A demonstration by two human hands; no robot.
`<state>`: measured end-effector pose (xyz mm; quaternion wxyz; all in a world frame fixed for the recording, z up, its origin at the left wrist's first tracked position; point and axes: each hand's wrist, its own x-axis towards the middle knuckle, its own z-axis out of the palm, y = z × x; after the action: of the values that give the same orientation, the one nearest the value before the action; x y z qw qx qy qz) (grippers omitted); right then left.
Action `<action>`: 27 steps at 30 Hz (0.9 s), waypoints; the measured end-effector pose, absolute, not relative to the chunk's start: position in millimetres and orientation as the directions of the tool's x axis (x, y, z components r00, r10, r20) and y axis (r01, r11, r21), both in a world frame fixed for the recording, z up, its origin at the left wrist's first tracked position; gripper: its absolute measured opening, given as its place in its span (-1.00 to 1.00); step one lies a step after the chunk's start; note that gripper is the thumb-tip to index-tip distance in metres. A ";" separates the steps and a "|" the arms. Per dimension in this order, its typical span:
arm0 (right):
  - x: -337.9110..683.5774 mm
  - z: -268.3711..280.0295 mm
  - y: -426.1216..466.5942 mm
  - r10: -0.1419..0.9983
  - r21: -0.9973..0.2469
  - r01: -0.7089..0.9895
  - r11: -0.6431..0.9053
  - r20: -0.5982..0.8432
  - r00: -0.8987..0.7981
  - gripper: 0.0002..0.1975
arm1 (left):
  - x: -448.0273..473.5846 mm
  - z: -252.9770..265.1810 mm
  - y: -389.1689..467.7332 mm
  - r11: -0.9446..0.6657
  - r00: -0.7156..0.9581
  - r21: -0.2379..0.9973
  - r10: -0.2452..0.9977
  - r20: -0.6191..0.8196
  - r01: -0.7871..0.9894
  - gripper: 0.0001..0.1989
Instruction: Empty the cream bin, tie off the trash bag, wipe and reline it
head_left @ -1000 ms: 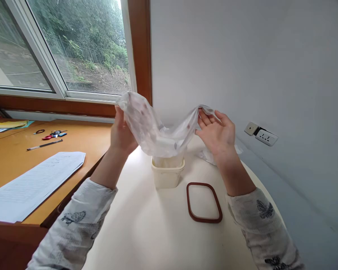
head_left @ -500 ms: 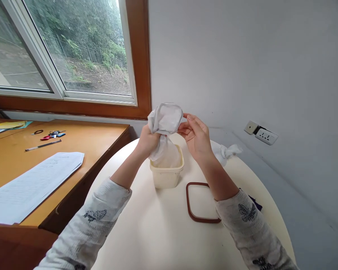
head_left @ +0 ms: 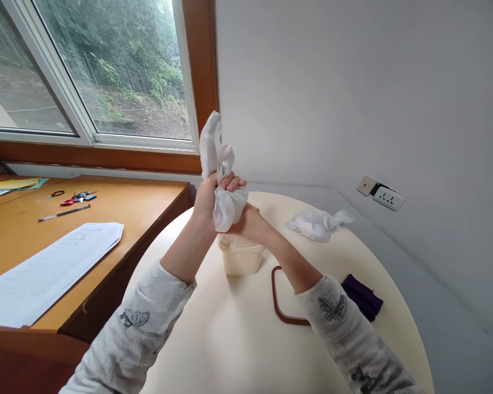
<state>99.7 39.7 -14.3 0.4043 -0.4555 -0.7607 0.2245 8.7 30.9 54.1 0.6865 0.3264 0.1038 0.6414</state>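
Note:
Above the cream plastic tub (head_left: pixel 241 261), both hands are brought close together at a white plastic bag (head_left: pixel 228 209). My left hand (head_left: pixel 205 203) is closed around the bag's gathered part; one end of the bag sticks up above the fist and another bulges out below. My right hand (head_left: pixel 248 221) presses in at the bag from the right, behind its lower bulge, with its fingers partly hidden. The tub stands upright on the round white table (head_left: pixel 197 339), and its upper part is partly covered by my right hand and the bag.
A brown rectangular frame-like lid (head_left: pixel 276 295) lies right of the tub, partly under my right arm. Further right are a tied clear bag (head_left: pixel 314 223) and a dark purple cloth (head_left: pixel 362 296). A wooden desk on the left holds papers (head_left: pixel 61 268), a pen (head_left: pixel 63 213) and keys (head_left: pixel 82 197).
The bag's open, spread mouth is now bunched and twisted upward. My right hand has moved left and down against the bag. The tied bag and purple cloth show more fully.

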 end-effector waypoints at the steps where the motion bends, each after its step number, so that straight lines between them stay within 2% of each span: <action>1: 99.6 -15.5 40.5 0.869 -0.673 0.550 0.495 0.402 -0.290 -0.70 | 8.0 56.6 28.4 -0.045 0.153 0.569 0.943 0.294 -0.821 -0.68; 2: 100.3 -16.3 41.0 0.861 -0.636 0.581 0.509 0.394 -0.323 -0.81 | 6.8 59.5 25.8 -0.059 0.146 0.563 0.938 0.313 -0.824 -0.68; 6: 105.6 -15.5 40.5 0.831 -0.526 0.652 0.546 0.439 -0.342 -0.77 | -4.7 72.1 14.6 -0.121 0.126 0.540 0.909 0.397 -0.833 -0.67; 10: 113.2 -12.0 40.4 0.759 -0.356 0.756 0.549 0.590 -0.273 -0.91 | -27.2 79.8 5.8 -0.136 0.141 0.514 0.874 0.464 -0.847 -0.71; 13: 122.0 -10.1 42.8 0.673 -0.274 0.777 0.567 0.698 -0.246 -0.94 | -48.0 78.6 2.8 -0.164 0.132 0.524 0.866 0.482 -0.836 -0.73; 18: 136.4 -4.4 46.2 0.525 -0.091 0.825 0.558 0.808 -0.267 -0.78 | -75.5 63.7 3.2 -0.155 0.114 0.539 0.894 0.433 -0.828 -0.89; 22: 142.6 1.2 46.5 0.463 0.059 0.884 0.463 0.835 -0.298 -0.71 | -89.1 43.9 -0.8 -0.173 0.074 0.581 0.924 0.376 -0.795 -0.73; 27: 146.4 -1.3 48.9 0.431 0.157 0.902 0.403 0.837 -0.338 -0.55 | -110.7 14.6 -7.9 -0.151 0.077 0.696 0.955 0.286 -0.702 -0.65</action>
<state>146.4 48.9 -1.3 0.3674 -0.4426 -0.7526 -0.3204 -110.7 -7.9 14.6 0.6293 0.3776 0.1679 0.6581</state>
